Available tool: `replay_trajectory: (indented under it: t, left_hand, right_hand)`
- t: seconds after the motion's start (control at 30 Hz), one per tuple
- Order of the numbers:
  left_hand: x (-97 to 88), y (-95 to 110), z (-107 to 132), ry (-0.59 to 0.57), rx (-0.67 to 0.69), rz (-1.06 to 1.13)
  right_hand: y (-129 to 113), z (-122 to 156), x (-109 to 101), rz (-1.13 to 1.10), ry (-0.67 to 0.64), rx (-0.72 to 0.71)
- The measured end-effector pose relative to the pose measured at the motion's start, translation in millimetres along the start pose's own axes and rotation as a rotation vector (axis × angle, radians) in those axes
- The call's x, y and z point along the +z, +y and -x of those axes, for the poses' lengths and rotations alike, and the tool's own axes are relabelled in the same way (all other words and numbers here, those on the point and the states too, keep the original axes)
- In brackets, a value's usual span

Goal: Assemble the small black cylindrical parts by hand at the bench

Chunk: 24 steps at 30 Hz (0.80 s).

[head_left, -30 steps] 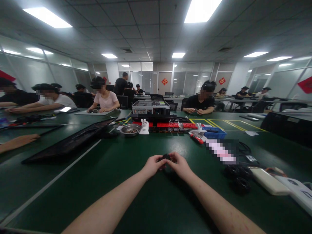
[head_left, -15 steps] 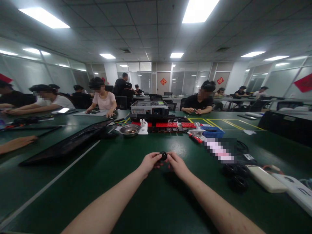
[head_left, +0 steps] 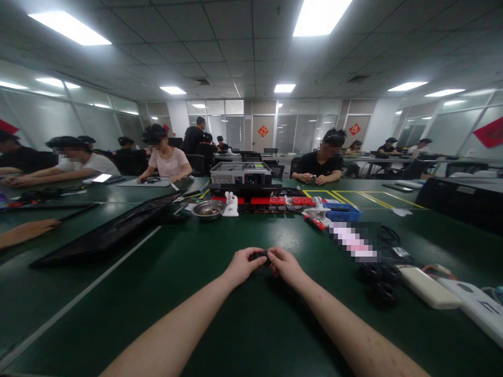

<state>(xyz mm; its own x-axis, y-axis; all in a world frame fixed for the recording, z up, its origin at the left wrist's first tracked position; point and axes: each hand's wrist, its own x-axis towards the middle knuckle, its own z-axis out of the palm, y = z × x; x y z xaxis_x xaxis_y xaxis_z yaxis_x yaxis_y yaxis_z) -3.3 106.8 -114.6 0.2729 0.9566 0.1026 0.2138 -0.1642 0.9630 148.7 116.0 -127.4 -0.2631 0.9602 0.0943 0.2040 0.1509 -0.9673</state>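
In the head view, a small black round part (head_left: pixel 263 255) sits between my two hands over the green table (head_left: pixel 251 324). My left hand (head_left: pixel 242 268) is closed on its left side, thumb in front and fingers curled behind. From the right, my right hand (head_left: pixel 286 264) pinches the same part with thumb and fingertips. My fingers cover much of it, so its exact kind does not show. Several black ring-shaped parts (head_left: pixel 384 292) lie on the table to the right of my right forearm.
Ahead stand a metal bowl (head_left: pixel 195 212) of small pieces, a white rabbit-shaped stand (head_left: pixel 231 205), red strips (head_left: pixel 275 201) and an open computer case (head_left: pixel 223 175). A blue tray (head_left: pixel 348 214) lies right, a dark panel (head_left: pixel 106 230) left. Co-workers sit around; one hand (head_left: pixel 31 232) reaches in.
The black part has turned in my fingers and now shows less of its round face. My left hand has shifted its grip slightly, with the thumb lower.
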Motion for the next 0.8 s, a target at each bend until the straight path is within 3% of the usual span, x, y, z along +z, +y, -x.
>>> replay_trajectory:
  t: [0.13, 0.23, 0.4, 0.5, 0.63, 0.8]
  left_hand:
    - [0.2, -2, -3, -0.04, -0.129, 0.181]
    - [-0.5, 0, -3, -0.016, -0.131, 0.201]
    - [-2.2, 5, 2, 0.117, 0.116, -0.111]
    - [-2.3, 7, 5, 0.109, 0.201, -0.231]
    - [-0.2, 3, 2, 0.078, 0.101, -0.107]
    - [-0.3, -3, -4, -0.051, -0.175, 0.259]
  right_hand:
    - [-2, 4, 0, -0.009, -0.051, -0.096]
    - [-6, 5, -1, -0.052, -0.031, -0.1]
    - [-15, 5, -2, -0.112, -0.007, 0.202]
    - [-15, 5, -2, -0.054, -0.066, 0.248]
    - [-12, 4, -3, 0.008, -0.057, 0.118]
    - [-22, 13, -4, 0.311, 0.024, -0.263]
